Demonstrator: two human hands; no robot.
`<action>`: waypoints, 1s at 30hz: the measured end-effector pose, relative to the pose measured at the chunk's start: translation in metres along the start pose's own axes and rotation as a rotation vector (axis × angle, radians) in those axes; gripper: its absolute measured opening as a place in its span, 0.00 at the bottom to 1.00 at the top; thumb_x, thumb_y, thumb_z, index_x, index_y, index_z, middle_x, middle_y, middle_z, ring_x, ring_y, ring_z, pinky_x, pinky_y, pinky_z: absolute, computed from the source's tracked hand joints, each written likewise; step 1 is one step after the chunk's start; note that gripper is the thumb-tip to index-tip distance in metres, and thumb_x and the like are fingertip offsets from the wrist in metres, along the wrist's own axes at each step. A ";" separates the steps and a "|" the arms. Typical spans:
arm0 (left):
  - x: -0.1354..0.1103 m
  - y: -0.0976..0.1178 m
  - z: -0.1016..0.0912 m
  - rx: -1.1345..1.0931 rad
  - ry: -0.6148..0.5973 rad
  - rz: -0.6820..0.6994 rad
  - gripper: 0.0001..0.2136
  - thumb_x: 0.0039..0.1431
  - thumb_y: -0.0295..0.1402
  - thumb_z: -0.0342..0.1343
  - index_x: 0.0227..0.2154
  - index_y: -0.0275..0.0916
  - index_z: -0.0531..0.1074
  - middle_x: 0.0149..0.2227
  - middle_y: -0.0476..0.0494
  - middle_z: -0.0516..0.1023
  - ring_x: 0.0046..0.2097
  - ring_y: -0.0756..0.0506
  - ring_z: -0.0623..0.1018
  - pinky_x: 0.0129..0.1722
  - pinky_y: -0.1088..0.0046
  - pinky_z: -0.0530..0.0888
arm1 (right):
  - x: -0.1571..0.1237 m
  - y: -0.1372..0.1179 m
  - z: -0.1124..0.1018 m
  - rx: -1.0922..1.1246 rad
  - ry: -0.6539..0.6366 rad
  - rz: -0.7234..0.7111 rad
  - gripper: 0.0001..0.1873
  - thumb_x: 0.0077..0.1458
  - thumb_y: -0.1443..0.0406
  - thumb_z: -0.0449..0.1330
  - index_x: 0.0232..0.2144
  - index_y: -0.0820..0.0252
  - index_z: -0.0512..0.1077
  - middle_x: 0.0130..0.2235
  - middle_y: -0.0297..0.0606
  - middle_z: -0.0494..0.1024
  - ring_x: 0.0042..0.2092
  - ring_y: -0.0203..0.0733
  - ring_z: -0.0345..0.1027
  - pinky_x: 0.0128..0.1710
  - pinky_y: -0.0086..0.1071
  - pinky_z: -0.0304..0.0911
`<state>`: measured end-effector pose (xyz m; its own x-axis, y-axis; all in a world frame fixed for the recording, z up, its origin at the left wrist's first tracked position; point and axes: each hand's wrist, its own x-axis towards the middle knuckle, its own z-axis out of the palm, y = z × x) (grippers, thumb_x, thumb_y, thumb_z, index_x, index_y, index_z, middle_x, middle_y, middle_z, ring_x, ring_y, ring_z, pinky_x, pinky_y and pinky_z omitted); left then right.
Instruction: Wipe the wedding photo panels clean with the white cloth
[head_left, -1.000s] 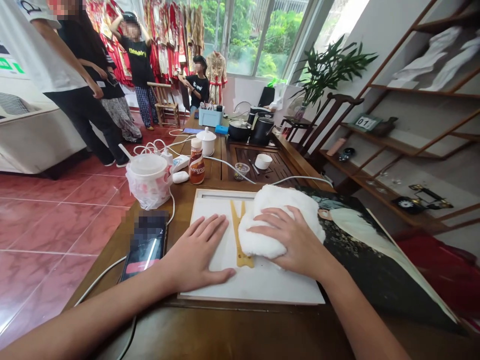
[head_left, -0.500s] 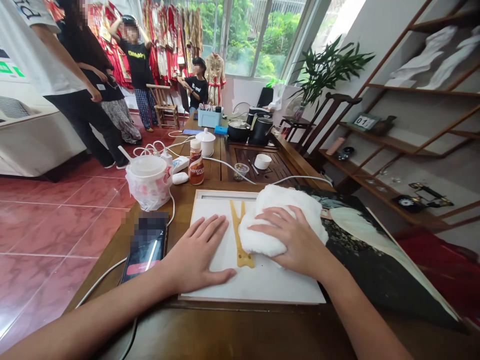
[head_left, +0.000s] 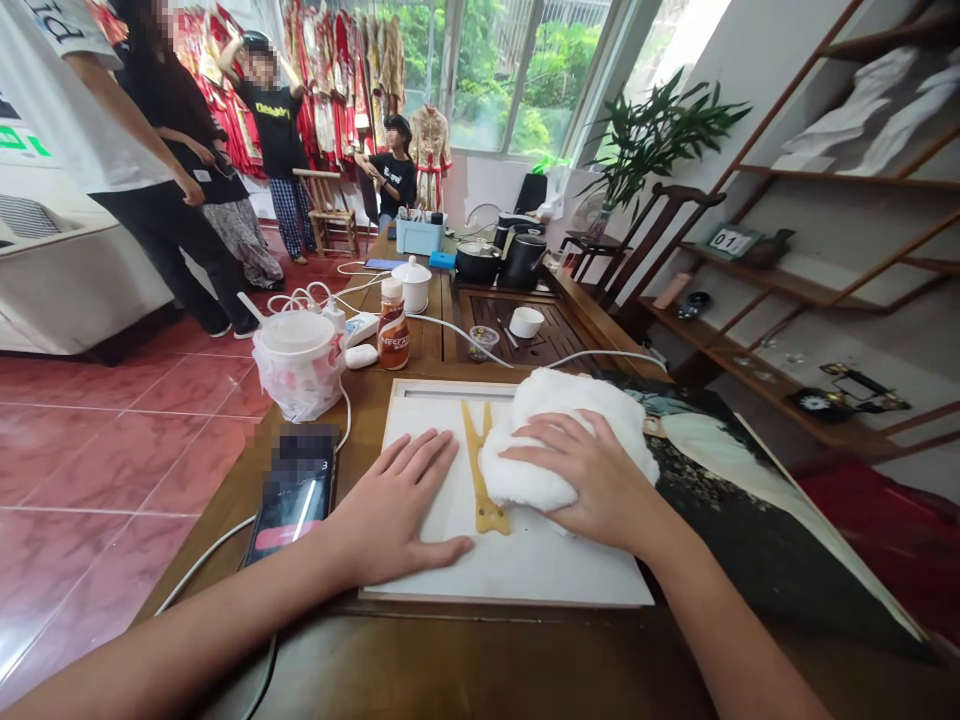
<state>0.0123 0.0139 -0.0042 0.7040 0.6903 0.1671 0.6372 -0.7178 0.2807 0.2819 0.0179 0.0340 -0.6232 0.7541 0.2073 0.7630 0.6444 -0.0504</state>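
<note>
A white board (head_left: pixel 442 575) with a pale wooden rim lies on the table before me. My left hand (head_left: pixel 401 500) rests flat on its left side, fingers out and thumb apart. A yellowish, flat, fork-shaped piece (head_left: pixel 481 485) lies on the board between my hands; it has two prongs at the far end and small dark spots like eyes at the near end. My right hand (head_left: pixel 592 485) grips a fluffy white towel (head_left: pixel 585 395), fingers over its top. This bundled towel covers part of the yellow piece's right edge, and my right thumb is hidden.
Left of the board are a phone (head_left: pixel 292 490) with a cable, a bagged white tub (head_left: pixel 300 365) and a brown drink bottle (head_left: pixel 392 330). A large dark picture (head_left: pixel 750 540) lies to the right. Beyond are a tea tray (head_left: pixel 555 345), pots and several people.
Both hands, the towel and the yellow piece keep their places on the board. Only a very slight shift of the whole view shows.
</note>
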 end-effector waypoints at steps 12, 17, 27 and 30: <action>0.001 0.001 -0.001 0.016 -0.024 -0.005 0.41 0.59 0.60 0.43 0.66 0.36 0.44 0.67 0.38 0.48 0.68 0.37 0.48 0.66 0.56 0.47 | 0.001 -0.004 0.000 0.044 -0.025 -0.015 0.25 0.48 0.63 0.59 0.51 0.45 0.68 0.55 0.35 0.70 0.58 0.53 0.57 0.55 0.52 0.41; 0.001 0.001 0.000 0.013 -0.021 -0.006 0.41 0.59 0.60 0.43 0.66 0.35 0.45 0.67 0.37 0.48 0.68 0.37 0.48 0.66 0.55 0.48 | 0.000 -0.002 0.002 0.026 -0.016 0.017 0.23 0.51 0.59 0.58 0.51 0.43 0.67 0.56 0.34 0.70 0.59 0.53 0.56 0.55 0.54 0.40; 0.002 0.001 -0.002 0.053 -0.053 -0.012 0.41 0.59 0.59 0.42 0.66 0.35 0.44 0.68 0.37 0.46 0.68 0.38 0.47 0.66 0.56 0.46 | 0.001 -0.013 0.000 0.071 -0.056 -0.046 0.27 0.50 0.59 0.59 0.54 0.41 0.65 0.59 0.31 0.67 0.61 0.51 0.54 0.57 0.52 0.38; 0.002 0.001 -0.001 0.051 -0.053 -0.017 0.42 0.59 0.60 0.41 0.67 0.34 0.43 0.68 0.36 0.45 0.68 0.38 0.46 0.66 0.56 0.46 | -0.001 0.003 0.000 0.018 0.001 0.036 0.27 0.50 0.59 0.59 0.54 0.43 0.65 0.58 0.34 0.68 0.60 0.52 0.56 0.56 0.52 0.41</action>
<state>0.0136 0.0147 -0.0025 0.7075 0.6977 0.1122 0.6636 -0.7106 0.2339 0.2846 0.0190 0.0332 -0.5955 0.7764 0.2063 0.7815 0.6194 -0.0755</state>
